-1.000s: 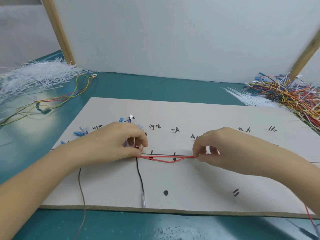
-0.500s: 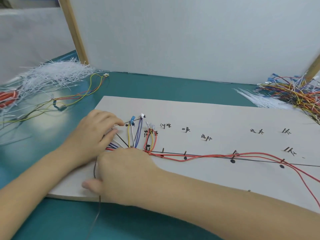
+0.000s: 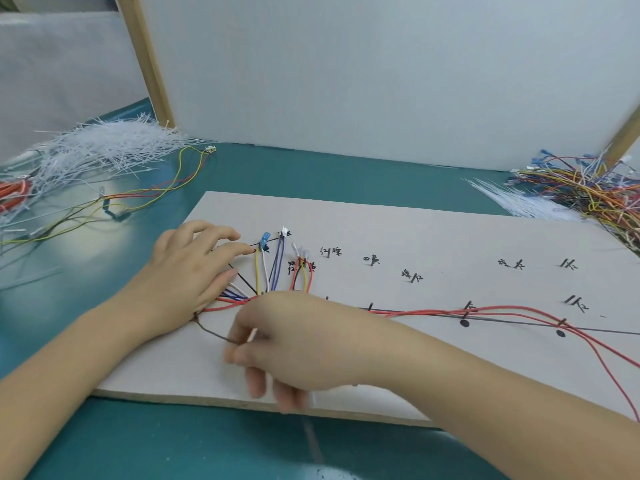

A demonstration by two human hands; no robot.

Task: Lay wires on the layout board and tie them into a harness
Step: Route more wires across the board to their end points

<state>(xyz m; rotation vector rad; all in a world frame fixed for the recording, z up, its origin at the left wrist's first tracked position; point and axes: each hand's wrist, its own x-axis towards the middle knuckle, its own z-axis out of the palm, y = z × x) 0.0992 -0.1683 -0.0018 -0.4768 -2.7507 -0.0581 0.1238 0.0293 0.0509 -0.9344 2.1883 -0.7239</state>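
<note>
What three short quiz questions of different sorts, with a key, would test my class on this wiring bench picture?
1. True or false: the left hand lies with straight fingers on the fanned wire ends on the layout board.
2. Multiple choice: what does the right hand pinch? A) a blue connector B) a dark brown wire C) scissors
3. Fill in: the long wires trailing to the right along the board's drawn line are ___ in colour.

Key: 1 true; 2 B; 3 red.
</note>
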